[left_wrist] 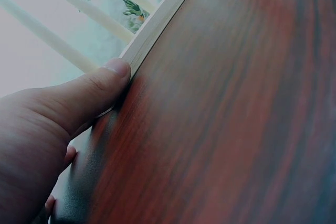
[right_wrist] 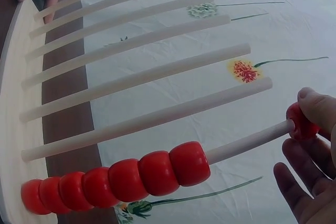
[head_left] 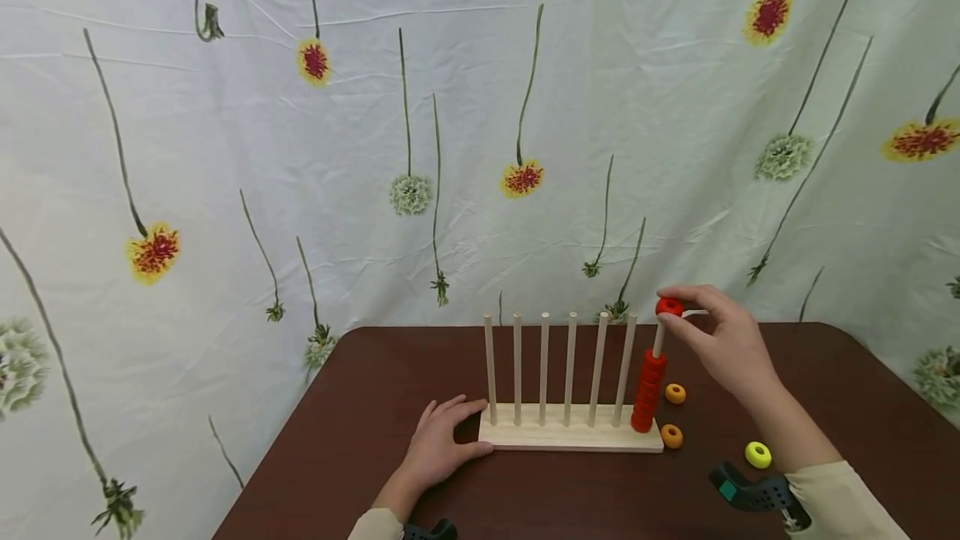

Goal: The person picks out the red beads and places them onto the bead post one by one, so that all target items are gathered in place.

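A pale wooden base [head_left: 570, 438] carries a row of upright pegs [head_left: 544, 369] on the table. Several red beads [head_left: 648, 394] are stacked on the rightmost peg, leaving its upper part bare. My right hand [head_left: 723, 340] pinches one more red bead [right_wrist: 300, 121] between thumb and fingers, at the tip of that peg. In the right wrist view the peg's end meets this bead. At the base's left end, my left hand [head_left: 442, 444] holds the edge, its thumb on the front and its fingers behind. The left wrist view shows the thumb [left_wrist: 100, 85] against the base's edge.
Two orange beads [head_left: 675, 393] [head_left: 671, 437] lie right of the base, one touching or very near its corner. A yellow bead [head_left: 757, 455] lies farther right, near my right forearm. Behind the dark brown table [head_left: 375, 390] hangs a flowered white cloth [head_left: 465, 148].
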`<move>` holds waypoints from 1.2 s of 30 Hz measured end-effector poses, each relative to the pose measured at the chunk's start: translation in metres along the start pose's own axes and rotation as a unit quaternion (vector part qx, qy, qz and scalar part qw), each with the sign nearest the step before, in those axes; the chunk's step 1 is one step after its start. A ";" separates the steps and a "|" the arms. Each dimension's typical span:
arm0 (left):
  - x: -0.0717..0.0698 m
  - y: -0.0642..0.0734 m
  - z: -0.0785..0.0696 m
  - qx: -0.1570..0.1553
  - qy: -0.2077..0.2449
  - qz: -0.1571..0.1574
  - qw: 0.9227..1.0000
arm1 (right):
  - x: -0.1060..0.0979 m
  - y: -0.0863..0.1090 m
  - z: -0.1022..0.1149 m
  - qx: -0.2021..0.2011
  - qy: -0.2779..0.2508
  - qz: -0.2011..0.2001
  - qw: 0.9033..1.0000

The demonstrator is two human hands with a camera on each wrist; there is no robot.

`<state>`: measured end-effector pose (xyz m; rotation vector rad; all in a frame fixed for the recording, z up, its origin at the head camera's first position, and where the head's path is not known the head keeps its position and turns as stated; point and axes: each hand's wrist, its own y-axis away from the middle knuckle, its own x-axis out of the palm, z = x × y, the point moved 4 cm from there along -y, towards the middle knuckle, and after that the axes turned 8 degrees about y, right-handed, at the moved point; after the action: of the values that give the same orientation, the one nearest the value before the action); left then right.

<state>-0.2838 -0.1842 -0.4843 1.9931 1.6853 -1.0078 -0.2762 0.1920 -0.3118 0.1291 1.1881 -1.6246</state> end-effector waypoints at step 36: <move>-0.001 0.001 -0.001 0.001 0.004 0.001 1.000 | 0.018 0.013 -0.012 0.078 -0.005 0.044 0.996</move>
<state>-0.2825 -0.1845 -0.4836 2.0026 1.6877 -1.0033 -0.2788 0.1892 -0.3371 0.2686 1.0340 -1.6369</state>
